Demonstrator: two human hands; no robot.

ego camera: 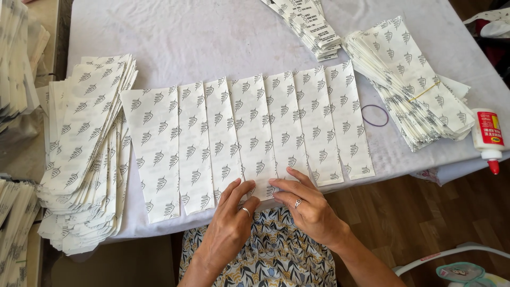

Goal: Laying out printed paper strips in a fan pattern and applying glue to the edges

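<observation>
At the table's near edge, left hand (231,220) and right hand (308,204) press the fanned paper sheets (249,133).

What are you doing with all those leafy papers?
A person has a row of white paper bags printed with leaf shapes fanned out, overlapping, on a white table. The left hand and right hand press flat on the row's near edge. Stacks of bags lie left and right, and a glue bottle stands at the right.
</observation>
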